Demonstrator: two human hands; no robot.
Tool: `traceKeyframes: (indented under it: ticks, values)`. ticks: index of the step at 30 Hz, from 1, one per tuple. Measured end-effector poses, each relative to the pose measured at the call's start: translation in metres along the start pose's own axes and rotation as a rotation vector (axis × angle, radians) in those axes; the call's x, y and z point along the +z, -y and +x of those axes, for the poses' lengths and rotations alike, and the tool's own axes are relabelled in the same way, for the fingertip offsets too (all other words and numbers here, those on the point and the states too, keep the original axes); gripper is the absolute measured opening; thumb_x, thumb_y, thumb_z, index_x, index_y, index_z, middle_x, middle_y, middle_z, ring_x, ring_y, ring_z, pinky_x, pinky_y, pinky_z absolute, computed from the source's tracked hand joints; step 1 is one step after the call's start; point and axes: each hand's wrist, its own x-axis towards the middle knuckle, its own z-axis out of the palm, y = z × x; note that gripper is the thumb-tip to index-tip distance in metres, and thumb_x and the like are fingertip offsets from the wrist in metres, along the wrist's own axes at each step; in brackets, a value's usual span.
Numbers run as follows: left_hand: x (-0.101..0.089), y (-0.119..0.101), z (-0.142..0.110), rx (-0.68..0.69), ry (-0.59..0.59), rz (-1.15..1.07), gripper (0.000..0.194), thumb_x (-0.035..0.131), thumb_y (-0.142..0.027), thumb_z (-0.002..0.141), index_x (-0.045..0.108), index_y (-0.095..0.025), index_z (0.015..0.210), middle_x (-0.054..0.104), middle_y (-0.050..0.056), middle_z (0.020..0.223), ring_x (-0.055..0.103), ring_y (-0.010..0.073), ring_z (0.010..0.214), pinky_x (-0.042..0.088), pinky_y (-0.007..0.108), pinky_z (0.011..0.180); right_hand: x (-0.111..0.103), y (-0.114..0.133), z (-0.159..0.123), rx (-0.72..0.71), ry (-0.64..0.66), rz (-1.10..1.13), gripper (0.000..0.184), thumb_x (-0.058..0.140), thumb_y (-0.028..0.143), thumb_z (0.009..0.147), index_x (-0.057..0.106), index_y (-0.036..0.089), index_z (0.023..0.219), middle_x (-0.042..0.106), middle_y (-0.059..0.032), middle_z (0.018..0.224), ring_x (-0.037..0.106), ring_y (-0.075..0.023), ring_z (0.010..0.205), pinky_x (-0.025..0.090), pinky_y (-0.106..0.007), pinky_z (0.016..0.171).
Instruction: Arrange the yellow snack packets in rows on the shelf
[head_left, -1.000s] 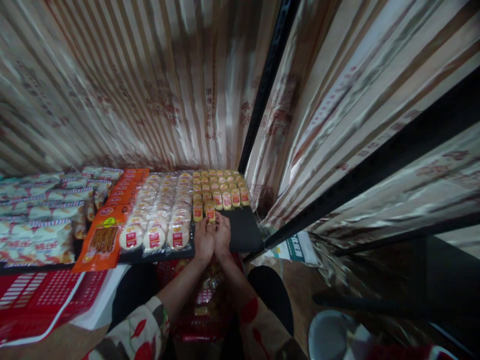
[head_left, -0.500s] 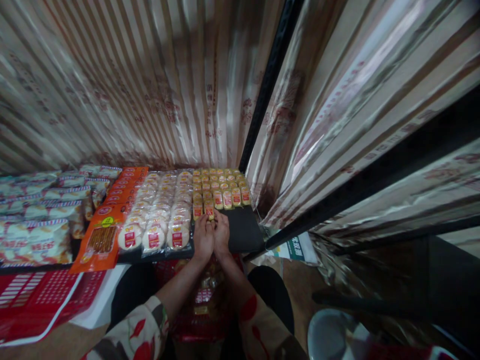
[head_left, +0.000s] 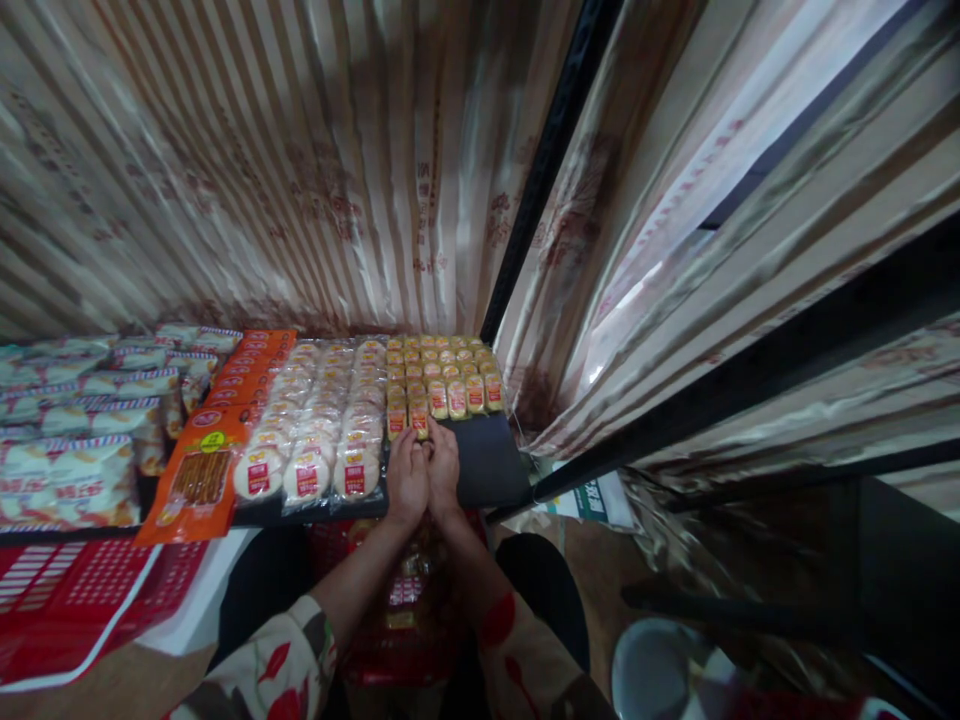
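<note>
My left hand [head_left: 409,482] and my right hand [head_left: 442,468] are side by side at the front of the black shelf [head_left: 491,465]. Their fingers are closed and meet at the near end of a small gold-wrapped snack packet [head_left: 418,418] with a red label. A matching gold packet [head_left: 397,420] stands just left of it. Behind them several rows of gold packets [head_left: 448,360] stand close together. My fingertips partly hide the lower end of the packet.
Left along the shelf lie clear-bagged round white crackers [head_left: 354,465], orange snack bags [head_left: 202,470] and white-and-blue bags [head_left: 71,480]. A red basket [head_left: 82,605] is below left. Gold packets sit in a red container [head_left: 405,655] between my knees. A black post [head_left: 540,180] rises behind.
The view has shifted slightly. Both hands stay at the same gold packet, and the rows on the shelf look the same.
</note>
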Motion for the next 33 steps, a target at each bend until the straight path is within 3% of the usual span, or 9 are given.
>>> traceKeyframes:
  ticks: [8, 18, 29, 33]
  values:
    - [0.003, 0.006, -0.002, 0.016, -0.014, -0.02, 0.038, 0.031, -0.024, 0.088, 0.059, -0.014, 0.112, 0.054, 0.012, 0.128, 0.047, 0.0188, 0.121, 0.032, 0.035, 0.109, 0.002, -0.003, -0.001, -0.04, -0.015, -0.023, 0.052, 0.04, 0.01, 0.077, 0.054, 0.015, 0.127, 0.058, -0.0103, 0.108, 0.052, -0.018, 0.104, 0.042, -0.03, 0.094]
    - [0.009, 0.017, -0.005, 0.058, -0.071, -0.087, 0.033, 0.035, -0.029, 0.089, 0.063, -0.016, 0.099, 0.056, 0.011, 0.124, 0.05, 0.0194, 0.117, 0.036, 0.039, 0.106, 0.006, -0.014, -0.001, -0.091, -0.043, -0.01, 0.049, 0.038, 0.009, 0.078, 0.057, 0.012, 0.122, 0.061, -0.0128, 0.112, 0.053, -0.0191, 0.105, 0.041, -0.032, 0.096]
    - [0.002, 0.009, -0.009, 0.015, 0.021, -0.109, 0.035, 0.034, -0.027, 0.089, 0.064, -0.013, 0.1, 0.052, 0.013, 0.131, 0.048, 0.0193, 0.121, 0.034, 0.036, 0.108, 0.002, -0.004, -0.003, -0.054, -0.025, -0.027, 0.048, 0.039, 0.011, 0.079, 0.056, 0.015, 0.124, 0.061, -0.0108, 0.113, 0.052, -0.0186, 0.103, 0.039, -0.031, 0.094]
    - [0.0, 0.006, -0.011, 0.016, 0.035, -0.141, 0.034, 0.035, -0.029, 0.089, 0.065, -0.016, 0.099, 0.052, 0.009, 0.132, 0.049, 0.0174, 0.12, 0.036, 0.032, 0.107, 0.0, -0.003, -0.003, -0.065, 0.004, -0.021, 0.049, 0.039, 0.013, 0.08, 0.054, 0.015, 0.126, 0.06, -0.0109, 0.116, 0.053, -0.0186, 0.104, 0.039, -0.031, 0.094]
